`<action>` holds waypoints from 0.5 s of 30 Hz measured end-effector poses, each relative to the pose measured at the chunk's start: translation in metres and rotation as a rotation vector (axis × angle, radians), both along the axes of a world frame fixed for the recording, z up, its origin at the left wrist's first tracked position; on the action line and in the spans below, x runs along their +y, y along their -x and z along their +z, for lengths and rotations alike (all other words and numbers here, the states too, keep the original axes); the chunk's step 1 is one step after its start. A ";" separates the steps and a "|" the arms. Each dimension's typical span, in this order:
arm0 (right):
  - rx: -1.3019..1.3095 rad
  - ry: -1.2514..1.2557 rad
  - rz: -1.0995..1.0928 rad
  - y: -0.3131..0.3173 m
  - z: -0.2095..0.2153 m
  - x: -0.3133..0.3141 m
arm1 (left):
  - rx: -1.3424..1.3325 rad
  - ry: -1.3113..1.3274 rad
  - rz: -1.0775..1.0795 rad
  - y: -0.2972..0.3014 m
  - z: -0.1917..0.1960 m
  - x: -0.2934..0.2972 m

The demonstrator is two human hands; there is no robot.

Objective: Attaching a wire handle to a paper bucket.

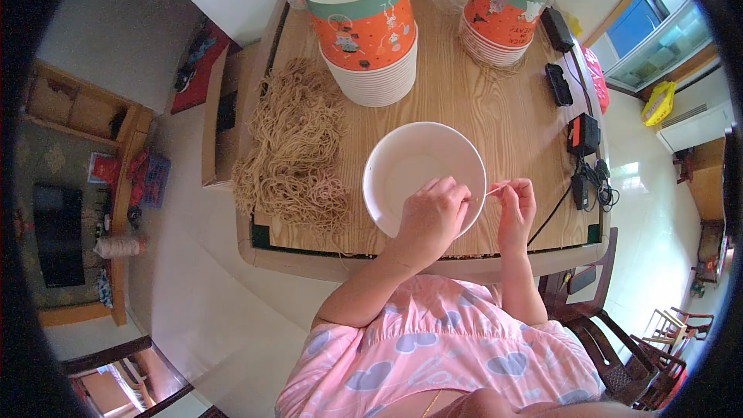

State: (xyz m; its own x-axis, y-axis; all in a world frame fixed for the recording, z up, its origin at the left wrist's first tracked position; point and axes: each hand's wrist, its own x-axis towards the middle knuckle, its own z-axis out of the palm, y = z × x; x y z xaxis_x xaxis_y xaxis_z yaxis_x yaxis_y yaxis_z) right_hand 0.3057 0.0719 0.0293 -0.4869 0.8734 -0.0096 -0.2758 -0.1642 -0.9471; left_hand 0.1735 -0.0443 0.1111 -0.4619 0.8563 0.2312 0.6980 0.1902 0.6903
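A white paper bucket (391,178) stands mouth up in front of me, close to the table's near edge. My left hand (435,215) reaches over its near right rim, fingers curled together, with the fingertips close to the inner wall. Just outside that rim, my right hand (514,213) is closed in a pinch, thumb and forefinger pointing at the bucket. Something thin and pale shows at the right fingertips, too small to name. Whatever the left fingers hold is hidden. Left of the bucket lies a large heap of beige cords (298,139).
Stacks of upside-down orange and green paper buckets stand at the far middle (362,31) and far right (507,15). Along the right edge lie a black tray (557,85), an orange-black box (583,135) and black cables (600,186). A dark wooden chair (600,325) stands near right.
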 end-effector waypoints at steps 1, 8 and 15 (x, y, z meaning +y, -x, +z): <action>0.000 0.000 0.000 -0.001 0.000 0.000 | -0.002 0.016 -0.007 0.000 -0.001 0.000; -0.182 -0.407 0.198 0.006 0.025 -0.014 | -0.028 0.021 0.015 -0.002 0.001 0.002; -0.224 -0.299 0.292 0.006 0.008 -0.015 | -0.006 -0.031 0.001 0.003 0.004 0.008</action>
State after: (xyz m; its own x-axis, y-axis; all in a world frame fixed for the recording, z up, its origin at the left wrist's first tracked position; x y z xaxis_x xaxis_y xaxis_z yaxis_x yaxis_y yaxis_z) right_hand 0.2998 0.0570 0.0371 -0.7269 0.6810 0.0884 -0.0419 0.0845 -0.9955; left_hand 0.1706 -0.0364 0.1147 -0.4640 0.8484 0.2546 0.6940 0.1696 0.6997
